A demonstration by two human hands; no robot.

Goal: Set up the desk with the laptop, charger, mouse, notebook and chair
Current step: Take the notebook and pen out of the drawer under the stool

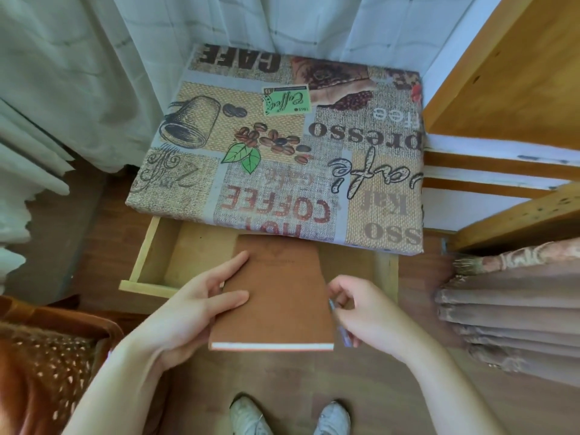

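Observation:
A brown notebook (277, 293) with white page edges is held flat over the open wooden drawer (147, 262) of the desk. My left hand (196, 304) grips its left edge, thumb on the cover. My right hand (361, 312) is at the notebook's right edge and holds a bluish pen (340, 328) between its fingers. The desk (282, 152) has a coffee-print cloth on top. No laptop, charger or mouse is in view.
White curtains (94, 73) hang behind and left of the desk. A wooden shelf frame (508, 89) stands at the right, with brown drapes (508, 309) below it. An orange patterned armchair (40, 356) is at lower left. My white shoes (288, 417) stand on the wood floor.

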